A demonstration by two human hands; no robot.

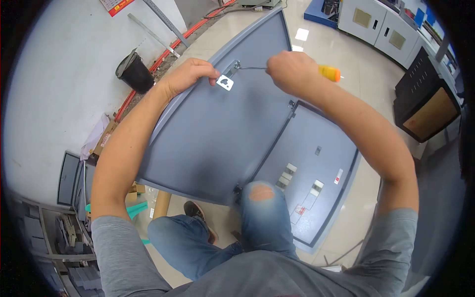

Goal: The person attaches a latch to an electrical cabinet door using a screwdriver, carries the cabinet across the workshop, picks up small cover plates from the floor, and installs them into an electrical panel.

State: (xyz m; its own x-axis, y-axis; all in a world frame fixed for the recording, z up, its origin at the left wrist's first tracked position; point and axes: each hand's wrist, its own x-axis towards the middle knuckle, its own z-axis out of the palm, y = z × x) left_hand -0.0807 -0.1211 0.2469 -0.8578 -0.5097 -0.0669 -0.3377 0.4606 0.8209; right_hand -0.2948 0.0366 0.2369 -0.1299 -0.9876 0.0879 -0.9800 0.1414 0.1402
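My right hand (293, 72) is closed around a screwdriver (329, 73) with a yellow and orange handle. Its thin shaft points left, and the tip meets a small metal fitting near the upper edge of a grey metal panel (222, 133). A bright metal bracket (225, 82) with a dark cutout sits beside that fitting. My left hand (193, 74) pinches the bracket's left edge between thumb and fingers. Whether the tip is seated in a screw is too small to tell.
A grey door with cutouts (316, 153) joins the panel's right side by hinges. A black bucket (134, 72) stands by the wall at left. White cabinets (373, 24) line the upper right, above a black metal box (428, 94). My knee (264, 203) bends over the panel's lower edge.
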